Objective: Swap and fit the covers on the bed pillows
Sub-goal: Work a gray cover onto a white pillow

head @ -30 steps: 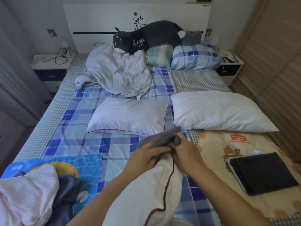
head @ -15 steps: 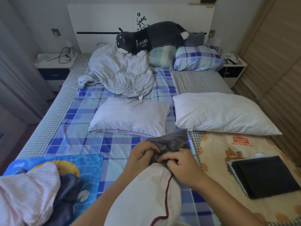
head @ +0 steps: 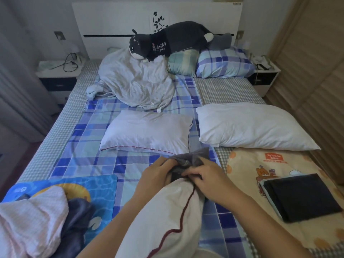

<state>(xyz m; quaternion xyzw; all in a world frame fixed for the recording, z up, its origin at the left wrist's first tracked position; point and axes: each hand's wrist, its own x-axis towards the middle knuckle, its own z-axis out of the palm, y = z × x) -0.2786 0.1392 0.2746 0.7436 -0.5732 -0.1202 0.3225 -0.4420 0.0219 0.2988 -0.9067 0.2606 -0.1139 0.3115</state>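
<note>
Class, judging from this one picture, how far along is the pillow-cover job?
Done: two bare pillows lie stripped. In hand: left hand and right hand grip a grey cover bunched at the end of the held pillow. Left: covering all three.

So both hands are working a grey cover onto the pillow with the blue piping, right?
Not quite: the head view shows the piping is dark red, not blue. Both the left hand and right hand do grip the grey cover at the end of that pillow.
</note>
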